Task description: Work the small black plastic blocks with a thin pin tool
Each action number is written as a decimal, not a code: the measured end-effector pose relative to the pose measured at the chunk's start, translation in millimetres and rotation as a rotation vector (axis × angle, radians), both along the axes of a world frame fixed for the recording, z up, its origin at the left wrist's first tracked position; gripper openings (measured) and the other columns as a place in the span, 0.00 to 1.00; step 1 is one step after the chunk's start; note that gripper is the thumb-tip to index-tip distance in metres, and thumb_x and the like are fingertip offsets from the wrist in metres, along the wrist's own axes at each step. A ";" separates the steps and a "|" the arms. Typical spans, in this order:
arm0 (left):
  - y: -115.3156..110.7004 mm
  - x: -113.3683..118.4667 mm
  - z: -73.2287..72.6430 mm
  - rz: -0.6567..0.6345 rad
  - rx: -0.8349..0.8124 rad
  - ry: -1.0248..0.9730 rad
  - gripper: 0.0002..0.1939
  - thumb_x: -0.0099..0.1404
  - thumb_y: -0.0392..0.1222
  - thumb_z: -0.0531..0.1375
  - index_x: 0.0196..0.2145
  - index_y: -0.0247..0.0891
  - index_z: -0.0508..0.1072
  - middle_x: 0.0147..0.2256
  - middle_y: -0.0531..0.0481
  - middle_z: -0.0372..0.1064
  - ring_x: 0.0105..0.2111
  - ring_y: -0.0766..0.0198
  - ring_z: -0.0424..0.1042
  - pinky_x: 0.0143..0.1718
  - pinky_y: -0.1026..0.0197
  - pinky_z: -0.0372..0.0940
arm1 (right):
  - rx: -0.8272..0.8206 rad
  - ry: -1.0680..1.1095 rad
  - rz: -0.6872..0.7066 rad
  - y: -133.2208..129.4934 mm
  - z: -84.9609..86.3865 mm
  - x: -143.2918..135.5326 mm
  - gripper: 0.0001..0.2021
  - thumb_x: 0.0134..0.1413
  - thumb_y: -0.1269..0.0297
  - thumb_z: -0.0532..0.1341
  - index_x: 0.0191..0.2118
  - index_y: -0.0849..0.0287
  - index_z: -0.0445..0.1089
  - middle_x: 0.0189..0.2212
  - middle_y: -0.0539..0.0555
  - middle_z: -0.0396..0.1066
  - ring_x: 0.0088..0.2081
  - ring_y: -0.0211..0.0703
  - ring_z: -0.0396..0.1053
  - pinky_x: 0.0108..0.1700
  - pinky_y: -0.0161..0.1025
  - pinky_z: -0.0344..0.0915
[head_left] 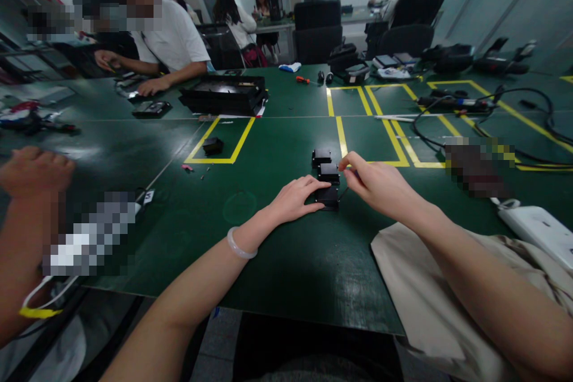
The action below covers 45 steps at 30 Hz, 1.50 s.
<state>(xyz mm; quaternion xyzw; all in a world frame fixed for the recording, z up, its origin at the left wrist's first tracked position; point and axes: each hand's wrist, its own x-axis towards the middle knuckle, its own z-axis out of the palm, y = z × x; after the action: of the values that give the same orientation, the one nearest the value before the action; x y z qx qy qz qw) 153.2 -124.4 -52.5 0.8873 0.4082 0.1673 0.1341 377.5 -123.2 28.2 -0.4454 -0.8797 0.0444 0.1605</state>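
Note:
Three small black boxes stand in a row on the green table: a far one [321, 157], a middle one [329, 172] and a near one [327, 196]. My left hand [298, 198], with a pale bangle on its wrist, grips the near box from the left, thumb on the close side and fingertips at its far edge. Just right of the boxes is my right hand [369, 182], its fingers curled and pinched together. A thin dark thing shows below its fingertips, too small to name; what the pinch holds is hidden.
A beige cloth [416, 274] and a white power strip [539, 230] lie at the right. Yellow tape [342, 137] marks the table. Farther left are another small black part [213, 145] and a large black housing [224, 94]. Co-workers' arms are at the left.

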 end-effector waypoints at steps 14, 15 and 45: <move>-3.1 3.2 3.9 -0.003 0.139 0.100 0.25 0.66 0.47 0.59 0.59 0.43 0.60 0.53 0.44 0.62 0.49 0.54 0.65 0.48 0.52 0.64 | 0.010 -0.006 -0.052 1.1 -1.3 -0.9 0.13 0.65 0.61 0.46 0.46 0.59 0.64 0.23 0.51 0.70 0.25 0.43 0.67 0.27 0.37 0.47; -3.2 3.4 4.4 -0.003 0.143 0.106 0.25 0.66 0.47 0.60 0.59 0.43 0.61 0.53 0.43 0.62 0.49 0.54 0.65 0.48 0.52 0.64 | 0.010 -0.001 -0.051 1.1 -1.3 -0.9 0.13 0.65 0.62 0.46 0.46 0.59 0.63 0.24 0.51 0.70 0.25 0.43 0.67 0.27 0.36 0.47; -1.9 5.2 -0.2 -0.033 -0.082 0.018 0.24 0.75 0.49 0.43 0.66 0.45 0.51 0.61 0.46 0.59 0.59 0.57 0.61 0.58 0.52 0.59 | -0.028 0.075 0.038 7.9 -2.2 5.5 0.13 0.66 0.59 0.46 0.44 0.58 0.63 0.26 0.51 0.70 0.26 0.42 0.67 0.28 0.36 0.51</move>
<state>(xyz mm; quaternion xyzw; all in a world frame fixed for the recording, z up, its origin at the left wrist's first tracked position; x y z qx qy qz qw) 158.4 -126.3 -52.7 0.8891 0.4014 0.1403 0.1694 383.1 -115.3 26.0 -0.4288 -0.8807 0.0764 0.1863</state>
